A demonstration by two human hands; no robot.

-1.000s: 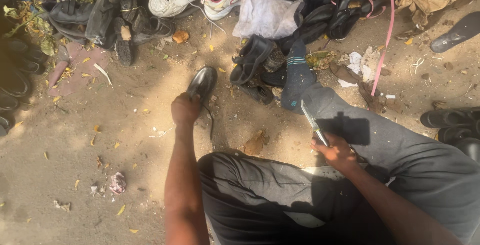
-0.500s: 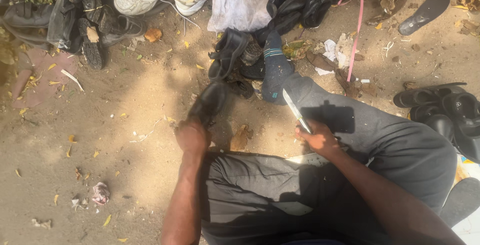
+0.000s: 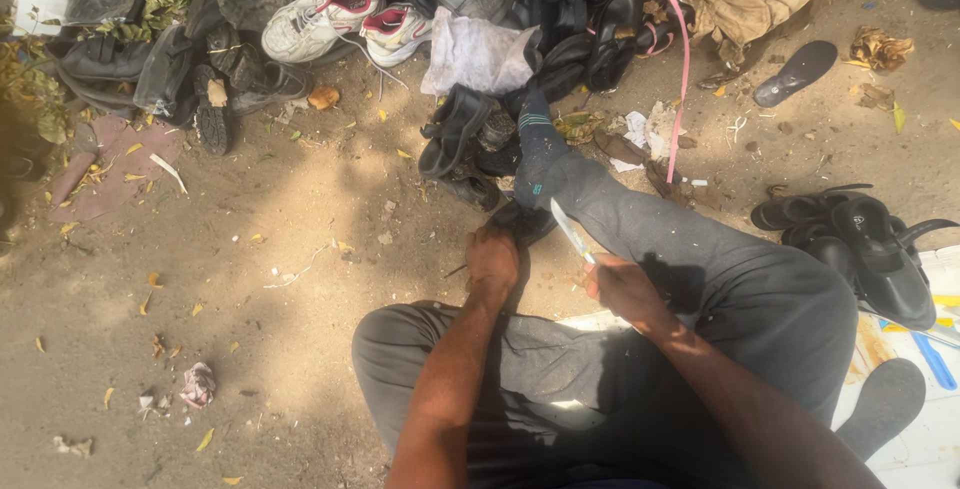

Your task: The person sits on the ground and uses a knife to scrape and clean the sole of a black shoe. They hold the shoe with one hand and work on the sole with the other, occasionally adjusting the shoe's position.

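I sit on sandy ground with my right leg stretched out in dark trousers and a dark sock (image 3: pixel 540 149). My left hand (image 3: pixel 494 257) grips a black shoe (image 3: pixel 530 221) lying on the ground beside my leg. My right hand (image 3: pixel 622 286) is closed on a knife (image 3: pixel 570 231), its pale blade pointing up and to the left, close to the shoe. Both forearms reach forward over my lap.
A heap of dark shoes and sandals (image 3: pixel 560 9) lies at the top, with white and red sneakers (image 3: pixel 345 19) and a pale cloth (image 3: pixel 475 54). Black sandals (image 3: pixel 860 239) sit at right, a loose black sole (image 3: pixel 795 74) farther up. Dry leaves dot the dirt.
My left hand has drawn the black shoe back toward my leg. The right hand with the knife stays by my thigh. The view has shifted.
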